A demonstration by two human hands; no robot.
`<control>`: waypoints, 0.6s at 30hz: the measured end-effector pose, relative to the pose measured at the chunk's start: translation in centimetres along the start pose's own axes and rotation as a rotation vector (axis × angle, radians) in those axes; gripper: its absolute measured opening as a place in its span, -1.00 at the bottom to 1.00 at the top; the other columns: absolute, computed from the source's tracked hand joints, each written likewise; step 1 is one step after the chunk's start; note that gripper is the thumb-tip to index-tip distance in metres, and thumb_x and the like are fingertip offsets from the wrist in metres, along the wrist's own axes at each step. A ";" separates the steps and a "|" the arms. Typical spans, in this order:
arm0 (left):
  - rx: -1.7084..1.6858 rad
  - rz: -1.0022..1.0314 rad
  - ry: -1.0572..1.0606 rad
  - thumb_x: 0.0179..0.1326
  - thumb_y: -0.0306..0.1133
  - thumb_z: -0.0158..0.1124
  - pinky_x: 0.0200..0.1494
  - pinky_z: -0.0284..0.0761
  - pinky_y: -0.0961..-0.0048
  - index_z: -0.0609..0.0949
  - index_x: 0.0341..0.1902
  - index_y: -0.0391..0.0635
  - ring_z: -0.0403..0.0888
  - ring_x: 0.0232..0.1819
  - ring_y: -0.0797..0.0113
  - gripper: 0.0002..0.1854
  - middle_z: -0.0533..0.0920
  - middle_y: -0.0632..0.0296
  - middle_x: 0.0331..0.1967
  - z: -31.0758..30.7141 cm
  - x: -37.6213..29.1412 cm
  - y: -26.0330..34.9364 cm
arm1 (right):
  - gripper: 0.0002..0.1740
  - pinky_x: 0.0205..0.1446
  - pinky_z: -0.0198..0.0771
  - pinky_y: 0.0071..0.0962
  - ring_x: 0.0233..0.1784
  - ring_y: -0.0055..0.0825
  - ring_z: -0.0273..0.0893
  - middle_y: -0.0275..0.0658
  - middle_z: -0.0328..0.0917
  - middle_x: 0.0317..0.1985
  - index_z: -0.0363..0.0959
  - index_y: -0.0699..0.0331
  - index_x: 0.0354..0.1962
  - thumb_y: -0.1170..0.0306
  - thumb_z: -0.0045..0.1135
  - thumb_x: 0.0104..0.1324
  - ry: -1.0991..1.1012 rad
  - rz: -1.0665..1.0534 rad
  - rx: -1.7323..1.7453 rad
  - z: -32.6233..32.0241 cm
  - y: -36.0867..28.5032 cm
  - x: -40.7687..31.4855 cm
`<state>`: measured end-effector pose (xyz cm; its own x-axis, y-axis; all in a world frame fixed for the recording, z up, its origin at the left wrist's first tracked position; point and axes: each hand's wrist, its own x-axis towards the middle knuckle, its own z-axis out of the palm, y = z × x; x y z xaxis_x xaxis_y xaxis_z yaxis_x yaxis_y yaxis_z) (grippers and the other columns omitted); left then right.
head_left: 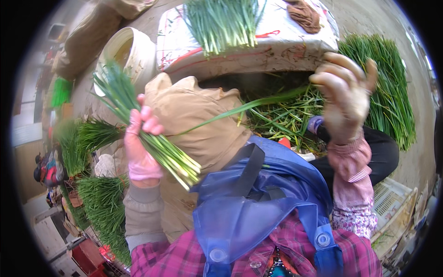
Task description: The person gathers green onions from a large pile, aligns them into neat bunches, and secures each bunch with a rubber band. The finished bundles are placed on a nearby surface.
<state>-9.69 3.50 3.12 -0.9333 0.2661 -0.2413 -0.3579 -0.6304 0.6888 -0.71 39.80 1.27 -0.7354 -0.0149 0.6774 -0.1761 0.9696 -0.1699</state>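
Note:
My left hand (142, 142), in a pink glove, grips a bunch of green chives (169, 155). Their pale cut ends point down toward my lap and the leafy tips spread up to the left. My right hand (346, 90) is raised on the right, blurred, with its fingers bent. One long green leaf (225, 112) stretches across the middle, its far end close to my right fingertips; whether they pinch it is not plain. In front of me, a larger row of chives (225, 24) lies on a white sack-covered block (287, 48).
Loose leaf trimmings (287, 121) cover the ground below the block. A chive pile (380, 86) lies at right, a white bucket (138, 52) at upper left. Bundled chives (104, 197) stand at left. A brown cloth (304, 17) rests on the block; a plastic crate (391, 200) is lower right.

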 end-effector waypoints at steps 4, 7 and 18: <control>-0.062 0.208 -0.080 0.40 -0.33 0.01 -0.39 0.34 0.63 0.33 0.14 -0.16 0.24 -0.48 0.61 -0.69 0.28 0.37 -0.41 -1.1 1.5 2.9 | -0.79 0.40 -0.07 -0.29 0.09 -0.40 0.46 -0.36 0.57 -0.18 0.56 0.12 -0.28 0.51 0.25 0.07 -0.193 0.165 -0.220 -0.4 4.6 -2.1; 0.013 0.186 -0.088 0.39 -0.34 0.04 -0.38 0.34 0.64 0.34 0.14 -0.14 0.27 -0.48 0.61 -0.69 0.30 0.39 -0.40 -0.2 1.6 1.0 | -0.63 0.13 0.35 -0.20 0.02 -0.22 0.50 -0.17 0.58 -0.12 0.57 0.24 -0.16 0.47 0.31 -0.01 -0.378 0.144 0.021 1.2 3.3 -1.9; 0.139 -0.057 -0.090 0.10 -0.60 0.30 0.01 0.46 0.46 0.30 0.28 -0.08 0.50 -0.12 0.38 -0.35 0.48 0.30 -0.14 6.2 3.2 -8.8 | -0.43 0.01 0.44 -0.33 -0.09 -0.23 0.60 -0.02 0.58 -0.17 0.24 0.30 0.15 0.10 0.02 0.33 -0.844 0.612 1.182 6.1 -10.3 -1.5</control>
<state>-9.32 14.44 0.48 -0.9026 0.3669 -0.2250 -0.3967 -0.5067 0.7654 -1.80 28.38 -2.31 -0.9511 -0.2254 -0.2110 0.1789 0.1543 -0.9717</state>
